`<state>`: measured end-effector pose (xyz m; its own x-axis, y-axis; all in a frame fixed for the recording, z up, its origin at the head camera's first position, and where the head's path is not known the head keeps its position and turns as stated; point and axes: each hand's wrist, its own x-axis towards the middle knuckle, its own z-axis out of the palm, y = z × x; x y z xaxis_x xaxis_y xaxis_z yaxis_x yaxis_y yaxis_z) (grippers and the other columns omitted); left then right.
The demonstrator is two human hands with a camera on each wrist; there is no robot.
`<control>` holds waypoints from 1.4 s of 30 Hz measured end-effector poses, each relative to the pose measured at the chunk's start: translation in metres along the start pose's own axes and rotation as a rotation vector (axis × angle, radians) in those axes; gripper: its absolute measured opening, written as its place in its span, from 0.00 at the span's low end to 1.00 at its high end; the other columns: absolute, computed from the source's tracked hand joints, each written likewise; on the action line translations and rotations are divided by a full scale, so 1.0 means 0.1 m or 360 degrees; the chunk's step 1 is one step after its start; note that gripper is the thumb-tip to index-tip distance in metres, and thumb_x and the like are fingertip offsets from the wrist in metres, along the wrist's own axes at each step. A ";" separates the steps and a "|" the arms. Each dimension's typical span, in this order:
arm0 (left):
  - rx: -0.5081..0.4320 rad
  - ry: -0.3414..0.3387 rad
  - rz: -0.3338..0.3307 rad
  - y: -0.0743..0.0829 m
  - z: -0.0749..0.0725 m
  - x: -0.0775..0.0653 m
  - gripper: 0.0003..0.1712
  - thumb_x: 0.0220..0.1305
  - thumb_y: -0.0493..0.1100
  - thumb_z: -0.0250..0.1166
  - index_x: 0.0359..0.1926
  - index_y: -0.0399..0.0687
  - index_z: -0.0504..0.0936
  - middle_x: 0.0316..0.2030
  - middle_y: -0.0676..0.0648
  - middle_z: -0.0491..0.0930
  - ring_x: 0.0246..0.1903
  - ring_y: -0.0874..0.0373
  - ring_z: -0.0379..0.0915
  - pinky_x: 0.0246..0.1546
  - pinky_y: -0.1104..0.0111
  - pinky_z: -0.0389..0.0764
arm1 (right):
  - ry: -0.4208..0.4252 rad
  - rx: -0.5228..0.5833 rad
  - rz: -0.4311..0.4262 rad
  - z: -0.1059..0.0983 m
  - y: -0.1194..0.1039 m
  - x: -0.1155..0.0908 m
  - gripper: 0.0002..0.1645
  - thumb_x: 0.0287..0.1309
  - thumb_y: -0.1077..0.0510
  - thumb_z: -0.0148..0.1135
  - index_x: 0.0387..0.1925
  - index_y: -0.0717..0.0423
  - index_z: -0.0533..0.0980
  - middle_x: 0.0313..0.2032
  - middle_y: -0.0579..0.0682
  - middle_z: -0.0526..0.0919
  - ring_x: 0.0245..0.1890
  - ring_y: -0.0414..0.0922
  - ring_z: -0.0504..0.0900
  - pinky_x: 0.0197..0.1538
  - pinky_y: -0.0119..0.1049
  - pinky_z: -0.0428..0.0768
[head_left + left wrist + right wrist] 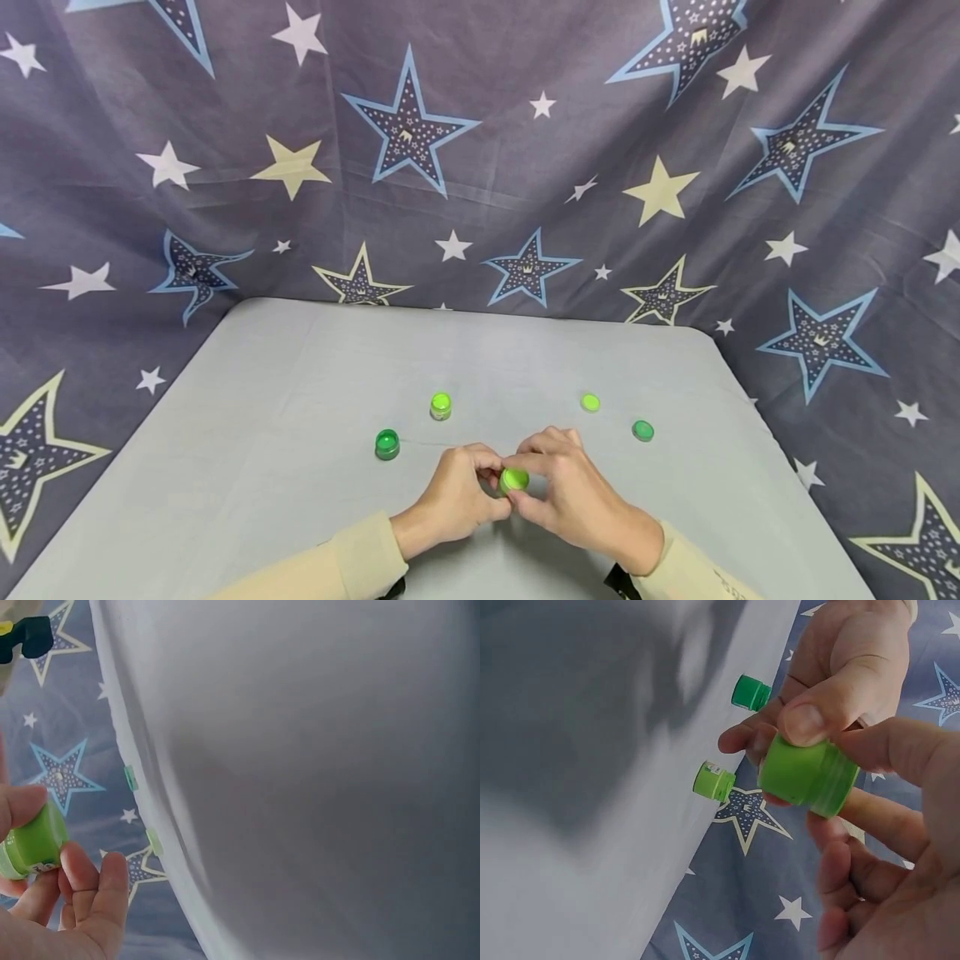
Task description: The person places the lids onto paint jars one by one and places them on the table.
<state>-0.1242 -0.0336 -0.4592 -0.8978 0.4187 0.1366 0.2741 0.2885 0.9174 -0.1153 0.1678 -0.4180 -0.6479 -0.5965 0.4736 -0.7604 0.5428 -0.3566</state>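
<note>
Over the near part of the table, my left hand [457,493] and right hand [573,492] hold a small lime-green jar [514,480] between them. The left thumb and fingers grip the body of the jar [791,771], seen in the right wrist view. My right hand [896,877] pinches its ridged end with thumb and fingers. Whether a lid sits on that end, I cannot tell. To the left of the hands stand a dark green jar [387,445] and, farther back, another lime-green jar [441,407], both uncapped.
A lime-green lid [591,402] and a dark green lid [642,431] lie on the right side of the grey-covered table [315,375]. Behind the table's far edge hangs a dark curtain [495,200] printed with stars.
</note>
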 end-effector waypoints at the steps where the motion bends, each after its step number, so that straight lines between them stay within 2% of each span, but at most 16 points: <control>1: -0.0003 -0.0002 -0.0001 0.00 0.00 0.00 0.13 0.48 0.30 0.78 0.35 0.47 0.89 0.32 0.56 0.80 0.33 0.60 0.78 0.37 0.71 0.83 | -0.0010 0.0015 0.0010 0.00 0.00 0.00 0.17 0.50 0.58 0.80 0.45 0.49 0.88 0.39 0.38 0.82 0.40 0.35 0.75 0.45 0.36 0.65; 8: -0.0014 0.0037 0.0035 -0.03 0.00 -0.01 0.15 0.47 0.31 0.79 0.38 0.48 0.90 0.32 0.57 0.81 0.33 0.61 0.79 0.39 0.67 0.85 | -0.0006 0.0124 0.0214 0.00 0.02 -0.02 0.28 0.46 0.54 0.84 0.51 0.53 0.85 0.40 0.36 0.84 0.44 0.36 0.78 0.50 0.39 0.66; 11: -0.0035 0.0035 0.0038 -0.02 -0.01 -0.01 0.16 0.47 0.33 0.80 0.39 0.49 0.90 0.33 0.57 0.82 0.34 0.61 0.79 0.40 0.63 0.85 | -0.0005 0.0200 0.0277 -0.02 0.04 -0.03 0.27 0.43 0.55 0.85 0.48 0.50 0.85 0.39 0.34 0.84 0.42 0.36 0.78 0.49 0.40 0.66; 18: -0.0048 0.0018 0.0025 -0.02 -0.01 0.00 0.16 0.48 0.34 0.81 0.41 0.46 0.90 0.34 0.57 0.82 0.34 0.63 0.79 0.41 0.63 0.85 | -0.0037 0.0305 0.0288 -0.01 0.06 -0.04 0.21 0.46 0.59 0.83 0.43 0.40 0.86 0.39 0.30 0.85 0.40 0.36 0.79 0.48 0.41 0.68; 27: -0.0013 0.0028 0.0025 -0.01 0.00 0.01 0.16 0.47 0.31 0.80 0.40 0.42 0.89 0.33 0.57 0.82 0.34 0.63 0.78 0.39 0.67 0.85 | -0.0020 0.0290 0.0321 0.02 0.04 -0.05 0.19 0.45 0.61 0.81 0.41 0.41 0.87 0.38 0.30 0.84 0.40 0.37 0.79 0.47 0.38 0.68; 33: -0.0014 0.0020 0.0014 -0.03 0.01 0.01 0.16 0.46 0.32 0.80 0.40 0.43 0.90 0.33 0.56 0.81 0.33 0.62 0.78 0.37 0.69 0.84 | -0.0024 0.0264 0.0348 0.01 0.01 -0.04 0.19 0.44 0.61 0.81 0.40 0.42 0.87 0.37 0.30 0.83 0.40 0.34 0.78 0.47 0.39 0.67; 37: -0.0036 0.0023 0.0018 -0.04 0.01 0.01 0.16 0.47 0.31 0.80 0.39 0.45 0.90 0.33 0.56 0.82 0.33 0.62 0.78 0.38 0.66 0.85 | -0.0037 0.0257 0.0359 0.01 -0.01 -0.04 0.17 0.45 0.60 0.81 0.39 0.43 0.87 0.36 0.31 0.83 0.40 0.32 0.78 0.48 0.39 0.67; 42: -0.0102 0.0037 0.0019 -0.04 0.00 0.01 0.15 0.48 0.33 0.81 0.39 0.48 0.90 0.33 0.56 0.83 0.34 0.62 0.79 0.40 0.60 0.86 | -0.0001 0.0294 0.0346 0.00 0.00 -0.04 0.18 0.47 0.60 0.82 0.41 0.43 0.87 0.38 0.32 0.85 0.40 0.36 0.79 0.47 0.38 0.70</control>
<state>-0.1256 -0.0342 -0.4626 -0.9027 0.4012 0.1555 0.2627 0.2277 0.9376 -0.1128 0.1704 -0.4206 -0.7968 -0.4784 0.3692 -0.5986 0.5410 -0.5907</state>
